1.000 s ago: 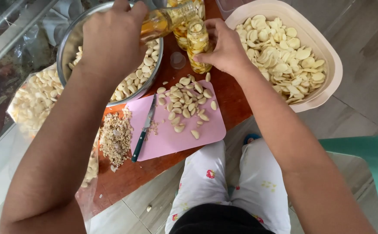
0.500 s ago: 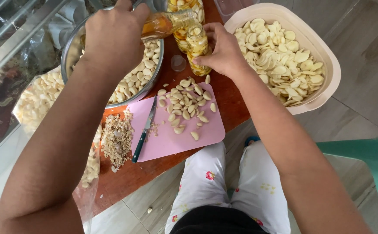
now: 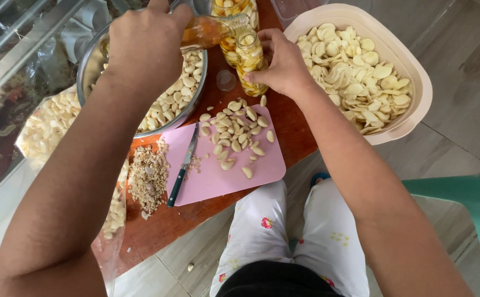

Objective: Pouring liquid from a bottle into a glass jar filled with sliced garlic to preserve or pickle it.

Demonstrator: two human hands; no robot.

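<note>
Both forearms bare, no sleeves, watch or rings seen on left hand [image 3: 146,41] or right hand [image 3: 284,63]. Below pink cutting board [image 3: 223,170]: white trousers [image 3: 289,236] printed with small red and yellow motifs; dark top at waist.

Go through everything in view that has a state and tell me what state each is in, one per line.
left hand: holding the bottle
bottle: tipped, amber liquid inside, mouth over small jar
right hand: gripping small jar
small jar: upright, open, packed with cloves
metal bowl: holds peeled cloves
beige tub: holds slices
knife: lying flat on pink board
</note>
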